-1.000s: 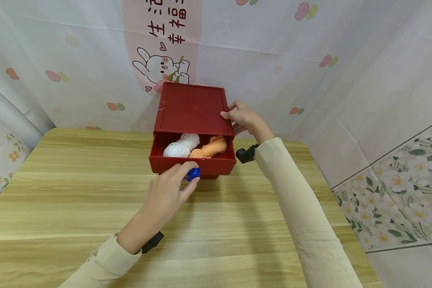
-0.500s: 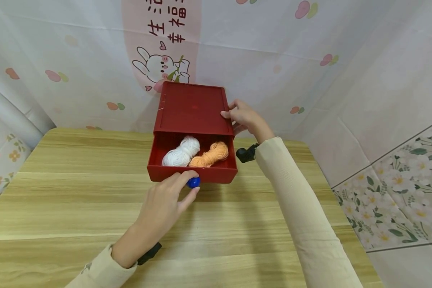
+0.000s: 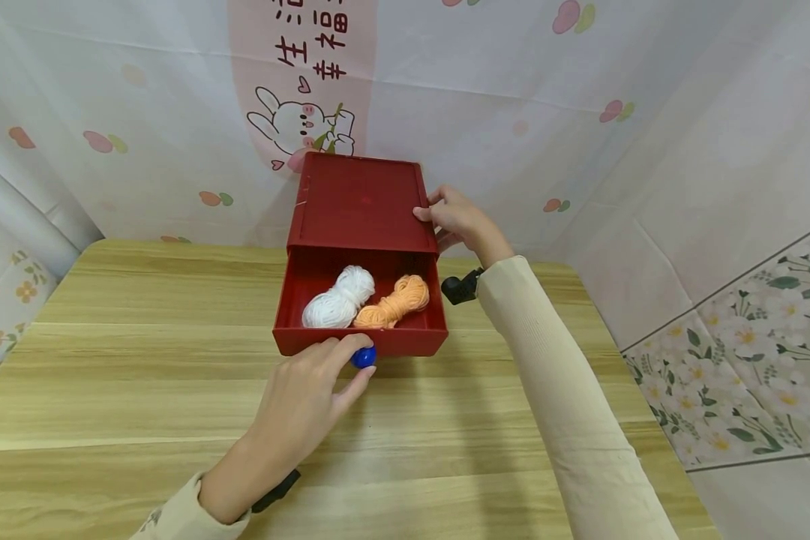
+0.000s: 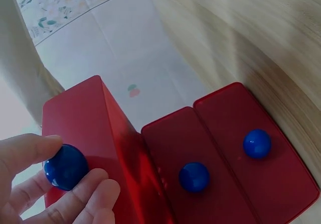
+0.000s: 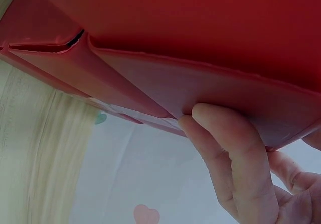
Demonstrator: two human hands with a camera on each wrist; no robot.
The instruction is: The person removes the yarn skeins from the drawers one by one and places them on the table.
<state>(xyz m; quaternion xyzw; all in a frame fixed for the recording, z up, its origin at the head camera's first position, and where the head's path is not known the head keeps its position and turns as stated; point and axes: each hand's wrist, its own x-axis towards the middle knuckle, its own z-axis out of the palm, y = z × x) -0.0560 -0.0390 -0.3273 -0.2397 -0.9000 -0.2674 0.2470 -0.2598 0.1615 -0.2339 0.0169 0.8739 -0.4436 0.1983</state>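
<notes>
A red drawer cabinet (image 3: 364, 202) stands at the back of the table, its top drawer (image 3: 412, 343) pulled well out. Inside lie a white yarn skein (image 3: 340, 298) and an orange yarn skein (image 3: 394, 301), side by side. My left hand (image 3: 304, 394) pinches the blue round knob (image 4: 66, 166) on that drawer's front between thumb and fingers. At the cabinet's right side, my right hand (image 3: 459, 217) rests with the thumb on the top edge and the fingertips (image 5: 205, 111) against the side wall.
Below the pulled drawer, the left wrist view shows two more red drawer fronts, with a middle blue knob (image 4: 194, 177) and a lower blue knob (image 4: 257, 143). A printed curtain (image 3: 499, 97) hangs right behind the cabinet on the wooden table (image 3: 142, 360).
My left hand has drawn the top drawer farther out toward me, and more of both yarn skeins shows. My right hand has stayed in place on the cabinet.
</notes>
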